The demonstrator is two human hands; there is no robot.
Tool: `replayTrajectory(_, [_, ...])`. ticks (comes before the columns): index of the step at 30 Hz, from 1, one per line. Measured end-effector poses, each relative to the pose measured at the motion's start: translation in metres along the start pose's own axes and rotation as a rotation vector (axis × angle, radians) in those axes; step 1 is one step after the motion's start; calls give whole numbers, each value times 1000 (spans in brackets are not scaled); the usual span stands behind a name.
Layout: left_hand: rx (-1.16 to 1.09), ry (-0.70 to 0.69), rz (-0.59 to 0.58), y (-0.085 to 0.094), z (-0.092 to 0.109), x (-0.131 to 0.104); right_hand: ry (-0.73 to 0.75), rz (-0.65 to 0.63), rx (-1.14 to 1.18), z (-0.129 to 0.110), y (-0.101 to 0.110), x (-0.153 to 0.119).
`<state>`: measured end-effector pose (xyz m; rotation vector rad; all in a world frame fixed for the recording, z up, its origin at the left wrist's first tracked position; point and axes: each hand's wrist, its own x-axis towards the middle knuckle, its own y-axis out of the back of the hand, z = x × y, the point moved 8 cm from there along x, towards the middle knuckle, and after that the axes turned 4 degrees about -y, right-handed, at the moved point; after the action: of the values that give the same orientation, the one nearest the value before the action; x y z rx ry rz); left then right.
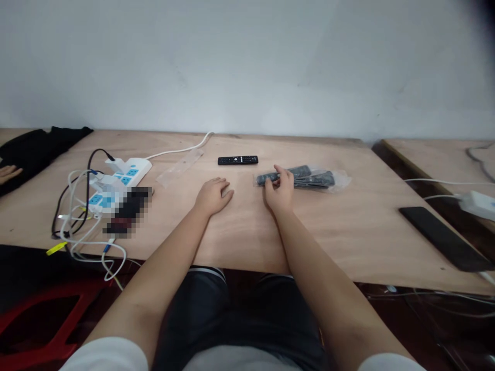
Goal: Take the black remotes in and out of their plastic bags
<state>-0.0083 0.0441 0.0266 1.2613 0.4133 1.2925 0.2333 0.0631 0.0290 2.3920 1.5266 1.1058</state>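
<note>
My left hand (212, 197) lies on the wooden table with its fingers stretched out and the thumb apart, holding nothing. Just beyond it a bare black remote control (237, 160) lies crosswise, buttons up, not touched by either hand. My right hand (280, 191) is at several dark remote controls (314, 180) in clear plastic bags, lying partly over one another. Its thumb is on the near side of one bagged remote control (264, 178) and its fingers reach over the far side. The palm hides part of that remote control.
On the left are a white power strip (139, 169) with plugs and tangled cables, a pixelated dark object (129, 211) and a flat clear plastic bag (180, 168). A black phone (444, 238) lies at the right edge. Another person's hand (8, 173) and black sleeve (42, 149) rest far left.
</note>
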Motion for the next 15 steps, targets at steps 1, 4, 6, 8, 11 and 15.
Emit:
replayTrajectory(1, [9,-6,3,0,1,0,11,12,-8,-2,1,0])
replayTrajectory(4, [36,-21,3,0,5,0,53,44,-80,-6,5,-1])
replayTrajectory(6, [56,-28,-3,-1,6,-1,72,60,-153,-9,6,-1])
replayTrajectory(8, [70,-31,-13,-2,8,-1,89,61,-212,-12,5,-2])
replayTrajectory(11, [83,-32,-21,-3,9,-2,105,41,-280,-18,3,-3])
replayTrajectory(15, [92,-28,-19,-3,11,-3,99,8,-358,-26,1,-1])
